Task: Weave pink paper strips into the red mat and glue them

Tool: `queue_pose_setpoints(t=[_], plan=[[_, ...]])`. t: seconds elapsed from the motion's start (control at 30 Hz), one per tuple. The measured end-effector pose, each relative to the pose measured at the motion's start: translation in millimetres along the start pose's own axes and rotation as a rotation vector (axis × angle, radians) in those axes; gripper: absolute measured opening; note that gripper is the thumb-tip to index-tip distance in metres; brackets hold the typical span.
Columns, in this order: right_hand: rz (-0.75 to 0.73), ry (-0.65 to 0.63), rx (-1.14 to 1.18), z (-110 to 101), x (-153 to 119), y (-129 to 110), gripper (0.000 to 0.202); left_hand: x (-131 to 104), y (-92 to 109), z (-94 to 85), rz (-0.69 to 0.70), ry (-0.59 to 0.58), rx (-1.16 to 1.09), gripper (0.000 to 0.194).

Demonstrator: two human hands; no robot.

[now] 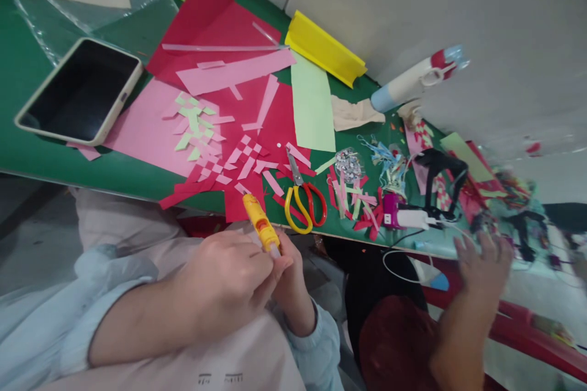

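Observation:
In the head view, my left hand (232, 269) is closed, its fingers pinched together at the near end of a yellow tool (261, 220) with a whitish piece sticking out. My right hand (292, 266) is beside it, with its fingers closed around that same end. The tool is tilted, its far tip by the table edge over red paper (236, 204). Just beyond lie woven pink strips (245, 153) and a pink and pale green woven piece (195, 125). Scissors with yellow and red handles (305, 204) rest partly open to the right of the tool.
A phone (80, 91) lies at the left. Behind are a yellow folded piece (325, 49), pale green paper (314, 104) and a bottle (413, 82). Paper strips, a purple plug block (392, 211) and cables lie rightward. Another person's hand (486, 263) is at the right.

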State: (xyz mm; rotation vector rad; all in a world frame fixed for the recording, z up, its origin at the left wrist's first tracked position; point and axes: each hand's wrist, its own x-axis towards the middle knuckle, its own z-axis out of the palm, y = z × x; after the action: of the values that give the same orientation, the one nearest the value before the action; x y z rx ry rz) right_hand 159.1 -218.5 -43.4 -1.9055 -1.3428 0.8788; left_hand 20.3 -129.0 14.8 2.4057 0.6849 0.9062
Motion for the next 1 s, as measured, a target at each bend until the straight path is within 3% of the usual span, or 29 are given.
queue_pose_setpoints(t=[0.13, 0.67, 1.0], plan=[[0.044, -0.011, 0.117, -0.9, 1.5, -2.1, 0.032, -0.8, 0.2, 0.6, 0.005, 0.010, 0.000, 0.044], [0.055, 0.007, 0.092, 0.1, 3.2, -3.1, 0.028, -2.5, -3.1, 1.1, 0.035, -0.018, 0.011, 0.048], [-0.022, 0.071, 0.128, 13.2, 0.2, 14.5, 0.031, -7.3, 2.3, -0.1, -0.011, -0.092, 0.078, 0.053]])
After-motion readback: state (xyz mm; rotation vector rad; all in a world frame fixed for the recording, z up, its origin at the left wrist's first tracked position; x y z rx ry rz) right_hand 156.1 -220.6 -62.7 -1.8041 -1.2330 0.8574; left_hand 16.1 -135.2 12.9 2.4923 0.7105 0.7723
